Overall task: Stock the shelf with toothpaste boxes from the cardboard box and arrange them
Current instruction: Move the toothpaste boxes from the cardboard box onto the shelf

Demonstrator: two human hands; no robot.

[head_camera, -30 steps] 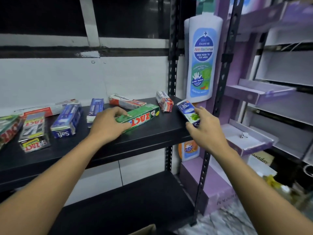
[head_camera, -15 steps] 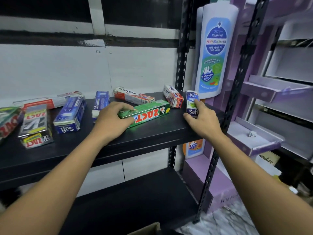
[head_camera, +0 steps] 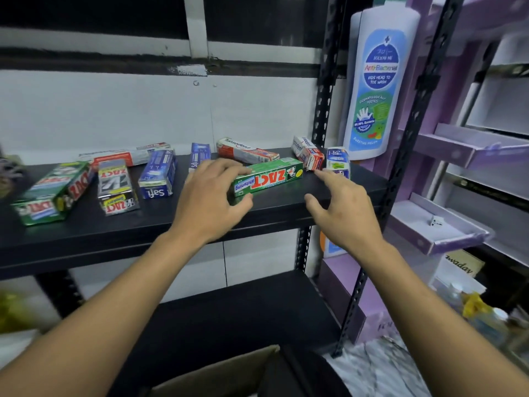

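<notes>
On the black shelf (head_camera: 143, 224) lie several toothpaste boxes. My left hand (head_camera: 211, 199) grips the left end of a green Zact box (head_camera: 272, 177) lying lengthwise near the shelf's front. My right hand (head_camera: 343, 207) hovers with fingers spread, just in front of a small blue-and-white Safi box (head_camera: 337, 160) standing at the shelf's right end, not touching it. A red-and-white Parodontax box (head_camera: 307, 153) sits right behind the Zact box. The cardboard box (head_camera: 223, 373) shows only its flap at the bottom edge.
Further left lie a green Zact box (head_camera: 54, 193), a black Zact box (head_camera: 114, 184), two blue Safi boxes (head_camera: 159, 174) and red-white boxes (head_camera: 246, 151) by the wall. Black uprights (head_camera: 409, 133) frame the shelf. A purple display stand (head_camera: 443, 224) with a bottle cut-out stands right.
My right hand set the small Safi box upright at the shelf's right end, then let go and drew back. My left hand stayed on the green Zact box, turning it more parallel to the edge.
</notes>
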